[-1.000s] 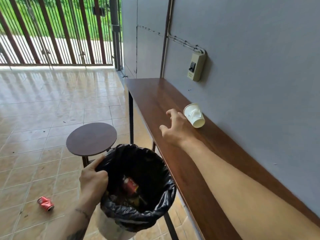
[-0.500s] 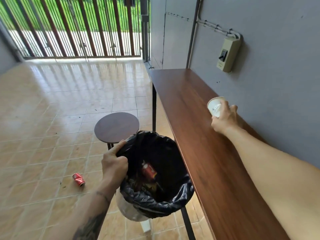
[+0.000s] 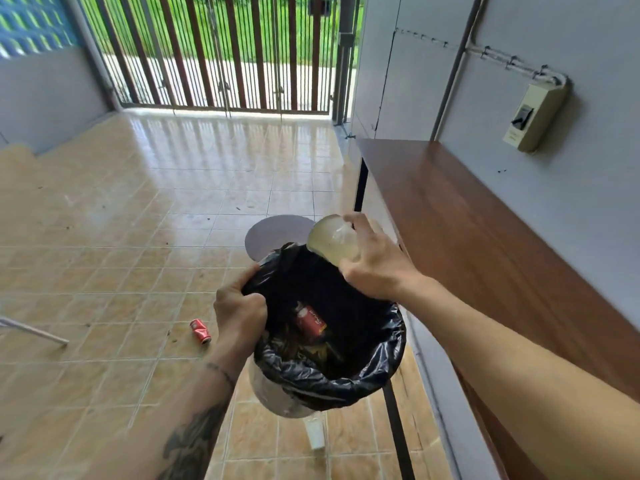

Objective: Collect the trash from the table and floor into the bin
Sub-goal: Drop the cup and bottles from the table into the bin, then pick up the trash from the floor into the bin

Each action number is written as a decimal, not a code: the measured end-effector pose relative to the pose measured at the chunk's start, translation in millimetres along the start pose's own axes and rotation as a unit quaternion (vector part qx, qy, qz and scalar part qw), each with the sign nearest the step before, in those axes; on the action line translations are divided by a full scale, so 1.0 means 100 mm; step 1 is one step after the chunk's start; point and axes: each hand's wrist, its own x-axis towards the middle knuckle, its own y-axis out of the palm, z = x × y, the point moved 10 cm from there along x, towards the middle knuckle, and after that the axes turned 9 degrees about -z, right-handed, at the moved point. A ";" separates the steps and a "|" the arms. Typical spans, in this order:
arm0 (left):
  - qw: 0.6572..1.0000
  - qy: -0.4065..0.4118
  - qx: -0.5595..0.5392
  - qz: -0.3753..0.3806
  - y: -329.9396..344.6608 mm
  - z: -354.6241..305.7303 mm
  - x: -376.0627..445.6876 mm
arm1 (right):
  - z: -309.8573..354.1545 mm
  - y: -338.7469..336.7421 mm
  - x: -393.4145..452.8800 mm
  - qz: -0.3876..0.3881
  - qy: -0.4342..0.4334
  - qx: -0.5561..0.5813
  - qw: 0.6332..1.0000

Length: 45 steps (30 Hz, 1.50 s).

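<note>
- Since the earlier frame the right hand [image 3: 375, 263] has carried the paper cup [image 3: 333, 241] off the table [image 3: 485, 244] and now holds it above the far rim of the bin [image 3: 332, 344].
- Well left of the grip on the bin, a crushed red can [image 3: 200, 330] lies on the tiled floor [image 3: 145, 209].
- Left hand [image 3: 239, 311] is clenched on the bin's near-left rim, fingers curled over the black bag [image 3: 346, 379] that lines it.
- Just right of that grip, down inside the bag, lies another red can [image 3: 310, 321] among dark rubbish.
- Right hand's fingers are wrapped round the cup's side, pinching it; the cup is tipped, its open mouth facing left and up, blurred.
- Behind the cup, a round stool top [image 3: 273, 233] shows past the bin.
- Right of the cup hand, the long brown table runs along the grey wall [image 3: 571, 209], with a switch box [image 3: 531, 121] mounted above.
</note>
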 end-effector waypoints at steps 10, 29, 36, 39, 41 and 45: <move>0.995 -0.009 -0.059 -0.078 -1.99 0.35 0.40 | 1.33 2.17 -0.97 0.215 -0.043 -0.066 0.973; 0.960 -0.056 -0.014 -0.274 -5.42 1.23 0.61 | 3.32 3.55 -1.11 0.190 -0.058 -0.048 0.979; 0.948 -0.078 -0.003 -0.309 -5.67 1.50 0.75 | 3.24 4.09 -1.01 0.245 0.085 0.068 0.963; 0.942 -0.098 0.008 -0.321 -5.72 1.70 0.92 | 3.24 4.29 -0.80 0.237 0.111 0.133 0.956; 0.939 -0.108 0.020 -0.326 -5.72 1.79 1.07 | 3.30 4.39 -0.61 0.230 0.108 0.168 0.952; 0.924 -0.104 0.116 -0.349 -5.69 1.83 1.46 | 3.47 4.61 -0.13 0.235 0.086 0.186 0.950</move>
